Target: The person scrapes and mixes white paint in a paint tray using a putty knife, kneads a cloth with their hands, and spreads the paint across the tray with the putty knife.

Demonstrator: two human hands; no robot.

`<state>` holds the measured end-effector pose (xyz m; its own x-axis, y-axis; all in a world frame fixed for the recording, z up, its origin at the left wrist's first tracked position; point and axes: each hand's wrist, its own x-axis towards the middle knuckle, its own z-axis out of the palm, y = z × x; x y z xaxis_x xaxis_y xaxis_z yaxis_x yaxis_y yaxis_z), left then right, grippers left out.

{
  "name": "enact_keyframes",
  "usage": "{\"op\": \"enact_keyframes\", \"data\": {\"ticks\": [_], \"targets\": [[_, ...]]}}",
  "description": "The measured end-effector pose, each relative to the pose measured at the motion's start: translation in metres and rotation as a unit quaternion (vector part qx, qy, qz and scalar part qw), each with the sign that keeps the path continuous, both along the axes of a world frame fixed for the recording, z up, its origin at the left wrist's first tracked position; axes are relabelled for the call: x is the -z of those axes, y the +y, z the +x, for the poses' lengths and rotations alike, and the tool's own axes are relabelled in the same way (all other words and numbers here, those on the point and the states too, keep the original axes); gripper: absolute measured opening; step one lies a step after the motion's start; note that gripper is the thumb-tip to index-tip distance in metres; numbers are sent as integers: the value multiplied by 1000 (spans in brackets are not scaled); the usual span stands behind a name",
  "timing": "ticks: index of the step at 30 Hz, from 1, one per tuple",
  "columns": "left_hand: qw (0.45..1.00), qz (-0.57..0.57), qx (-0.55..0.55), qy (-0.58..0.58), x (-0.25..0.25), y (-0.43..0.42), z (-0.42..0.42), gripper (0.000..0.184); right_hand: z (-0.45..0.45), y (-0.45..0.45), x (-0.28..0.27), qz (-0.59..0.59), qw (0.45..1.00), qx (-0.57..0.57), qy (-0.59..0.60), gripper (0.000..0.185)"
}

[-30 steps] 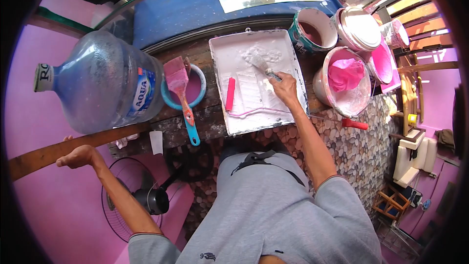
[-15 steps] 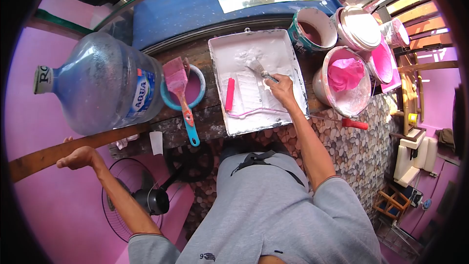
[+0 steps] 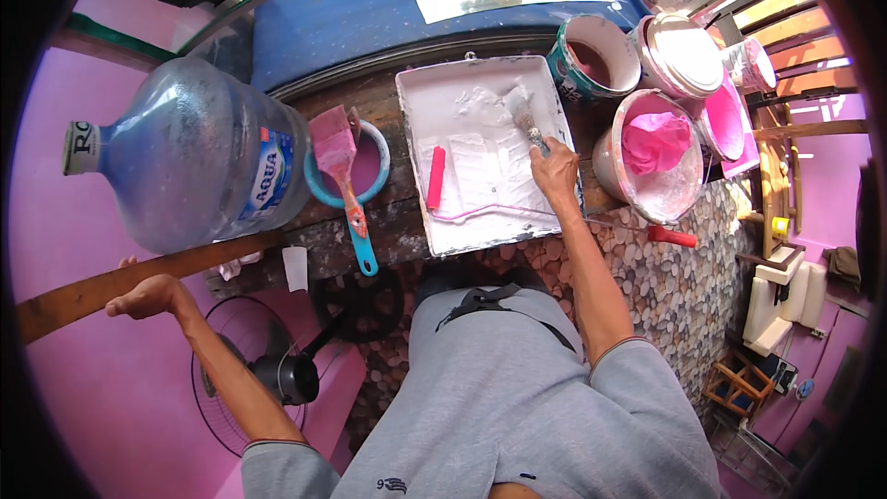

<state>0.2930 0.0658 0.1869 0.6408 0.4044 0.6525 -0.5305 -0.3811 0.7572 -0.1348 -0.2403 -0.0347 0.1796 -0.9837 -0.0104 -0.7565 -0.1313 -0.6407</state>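
My right hand [image 3: 555, 169] is closed round the handle of a putty knife [image 3: 523, 115]. The blade lies in white paste at the upper right part of a square white tray [image 3: 425, 229]. Inside the tray, at its left, rests a paint roller with a pink sleeve [image 3: 436, 177]; its wire runs over the front edge to a red handle [image 3: 672, 237]. My left hand [image 3: 148, 298] is at the far left by a wooden rail [image 3: 65, 305], palm up with fingers stretched and nothing in it. Part of the fingers is hidden behind the rail.
A large water bottle [image 3: 199, 157] lies on its side at the left. Beside it, a wide brush [image 3: 336, 152] rests across a blue-rimmed bucket [image 3: 374, 187]. Several paint buckets, one holding a pink cloth [image 3: 654, 140], stand right of the tray. A fan [image 3: 286, 377] is below.
My right hand and the putty knife first shifted slightly left, then moved right across the tray. The blade now points more upward. My left hand has stayed in place.
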Motion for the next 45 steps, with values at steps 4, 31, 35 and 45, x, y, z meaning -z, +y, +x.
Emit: {"op": "enact_keyframes", "data": {"ticks": [4,31,35,45], "targets": [[1000,-9,6,9,1,5,5,75,4,12,7,13,1000,-6,-20,35],[998,-56,19,6,2,3,6,74,59,32,-5,94,985,-109,-97,29],[999,-36,22,6,3,5,6,73,60,34,-9,95,982,-110,-122,26],[999,-25,19,5,1,5,6,70,60,15,-12,56,980,-174,-75,29]]}}
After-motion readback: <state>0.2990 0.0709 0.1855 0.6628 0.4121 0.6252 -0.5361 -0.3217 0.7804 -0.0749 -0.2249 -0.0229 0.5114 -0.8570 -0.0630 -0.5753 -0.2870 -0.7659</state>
